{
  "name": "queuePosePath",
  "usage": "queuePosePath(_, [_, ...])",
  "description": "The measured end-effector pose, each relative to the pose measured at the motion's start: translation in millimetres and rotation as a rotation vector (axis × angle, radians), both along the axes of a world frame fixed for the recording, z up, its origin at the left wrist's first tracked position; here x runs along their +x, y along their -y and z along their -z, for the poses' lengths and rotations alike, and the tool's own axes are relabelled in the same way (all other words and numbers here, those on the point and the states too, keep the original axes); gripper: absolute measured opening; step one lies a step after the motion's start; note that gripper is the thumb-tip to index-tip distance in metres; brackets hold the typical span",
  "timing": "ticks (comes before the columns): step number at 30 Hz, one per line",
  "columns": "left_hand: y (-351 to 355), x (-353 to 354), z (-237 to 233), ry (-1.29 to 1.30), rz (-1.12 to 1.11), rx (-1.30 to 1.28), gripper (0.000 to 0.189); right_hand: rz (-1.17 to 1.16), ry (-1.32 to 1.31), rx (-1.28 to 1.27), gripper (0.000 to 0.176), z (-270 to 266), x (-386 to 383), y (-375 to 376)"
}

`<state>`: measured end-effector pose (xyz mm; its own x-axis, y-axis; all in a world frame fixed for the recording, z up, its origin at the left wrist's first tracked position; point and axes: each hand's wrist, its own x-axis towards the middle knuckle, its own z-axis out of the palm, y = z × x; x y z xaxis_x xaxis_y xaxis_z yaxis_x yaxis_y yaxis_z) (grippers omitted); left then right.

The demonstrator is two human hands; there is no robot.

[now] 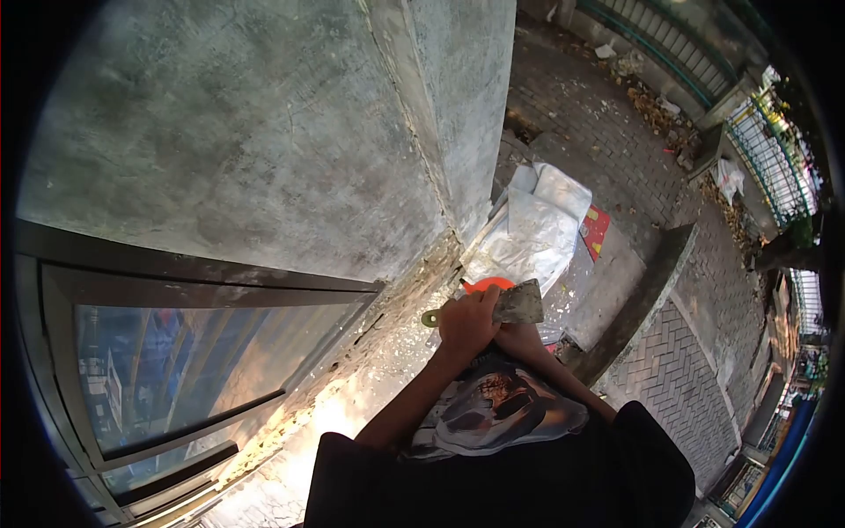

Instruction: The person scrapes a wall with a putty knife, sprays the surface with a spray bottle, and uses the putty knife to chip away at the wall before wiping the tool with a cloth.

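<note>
Scraper [519, 304] lies sideways in front of the person's black shirt [519, 480]. The left hand [469, 326] is nearer, its fingers wrapped tight round the green handle [430, 318]. The blade points toward the person's right. It covers much of the right hand [518, 334], so I can't tell whether that one holds the orange thing [487, 284] behind.

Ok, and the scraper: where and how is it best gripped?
Probably by the handle, coming from the person's left, where the left hand is closed around it. The handle is narrow and its end pokes out past that hand; the blade is broad and flat and points right, so it looks the poorer hold.
</note>
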<state>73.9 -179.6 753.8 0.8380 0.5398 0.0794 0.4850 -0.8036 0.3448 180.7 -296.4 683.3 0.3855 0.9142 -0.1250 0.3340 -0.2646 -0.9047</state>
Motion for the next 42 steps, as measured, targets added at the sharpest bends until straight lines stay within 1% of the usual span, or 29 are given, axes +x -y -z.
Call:
queuePosePath(1, [0,2,-18,-0.009,-0.005,-0.016,0.061,0.009,-0.009,0.000,0.030,5,0,1])
queuePosePath(2, [-4,4,-41,0.077,-0.007,-0.026,0.061,0.030,-0.005,-0.009,0.030,9,0,-1])
queuePosePath(4, [-6,3,-48,0.072,-0.001,-0.042,0.056,0.062,0.000,-0.038,0.029,8,-1,-2])
queuePosePath(5, [-10,7,-50,0.078,-0.008,-0.039,0.054,0.034,0.039,-0.006,0.028,4,4,-8])
queuePosePath(6, [-5,4,-25,0.037,-0.044,-0.010,0.052,0.008,0.066,0.022,0.028,-9,2,-11])
queuePosePath(8, [1,0,8,0.026,-0.075,-0.049,0.050,0.013,0.066,0.082,0.029,-25,-7,-13])
queuePosePath(9, [4,-1,15,0.021,-0.087,-0.076,0.049,-0.002,0.044,0.101,0.029,-15,-4,-11])
queuePosePath(11, [5,1,-25,0.133,-0.078,-0.040,0.051,-0.025,0.000,0.127,0.028,14,6,-4])
queuePosePath(12, [1,5,-40,0.191,-0.073,-0.023,0.051,0.007,0.086,0.184,0.029,12,5,-7])
queuePosePath(14, [-11,17,-28,0.084,-0.094,-0.067,0.048,0.064,-0.074,0.044,0.031,-23,7,-24])
queuePosePath(15, [1,9,-15,0.007,-0.104,-0.111,0.047,0.096,-0.174,-0.051,0.033,-33,-4,-12])
queuePosePath(16, [3,9,-3,-0.004,-0.112,-0.117,0.048,0.107,-0.148,-0.035,0.037,-13,-6,-10])
queuePosePath(17, [6,8,3,0.016,-0.093,-0.125,0.048,0.091,-0.132,0.036,0.037,1,-5,-7])
queuePosePath(19, [10,9,-18,0.056,-0.052,-0.141,0.049,0.058,-0.099,0.175,0.037,19,-3,1])
queuePosePath(20, [8,11,-35,0.030,-0.046,-0.091,0.048,0.065,-0.090,0.085,0.037,26,-4,2])
queuePosePath(21, [4,13,-38,0.053,-0.054,-0.092,0.048,0.066,-0.085,-0.014,0.036,29,-4,4])
queuePosePath(23, [0,13,-41,0.098,-0.079,-0.090,0.049,0.067,-0.145,-0.111,0.038,20,-4,7])
queuePosePath(25, [6,9,-2,0.033,-0.080,-0.100,0.050,0.093,-0.274,-0.077,0.041,-8,-6,-3])
queuePosePath(27, [7,5,17,0.020,-0.054,-0.106,0.050,0.024,-0.080,0.083,0.043,10,-5,-2])
queuePosePath(28, [8,6,6,-0.019,-0.048,-0.117,0.052,-0.009,0.018,0.148,0.044,18,-4,1])
queuePosePath(31, [-3,9,-43,0.068,-0.053,-0.131,0.053,0.100,-0.175,0.020,0.043,31,-3,4])
queuePosePath(32, [-7,9,-55,0.095,-0.100,-0.133,0.054,0.093,-0.182,-0.024,0.043,26,-5,4])
queuePosePath(34, [-10,12,-30,0.021,-0.107,-0.145,0.054,0.073,-0.194,-0.105,0.042,3,-8,-1])
queuePosePath(36, [-10,10,3,-0.051,-0.108,-0.165,0.052,0.038,-0.234,-0.247,0.042,-37,-4,-8])
queuePosePath(38, [-13,10,22,-0.076,-0.065,-0.188,0.053,0.028,-0.275,-0.301,0.042,-31,4,-12])
queuePosePath(39, [-14,11,28,-0.089,-0.046,-0.200,0.054,0.035,-0.301,-0.283,0.042,-1,2,-7])
queuePosePath(40, [-14,15,25,-0.034,-0.061,-0.186,0.045,0.015,-0.276,-0.250,0.042,23,4,-6])
queuePosePath(42, [-26,22,18,0.011,-0.118,-0.230,0.039,-0.049,-0.176,-0.180,0.041,68,10,-3])
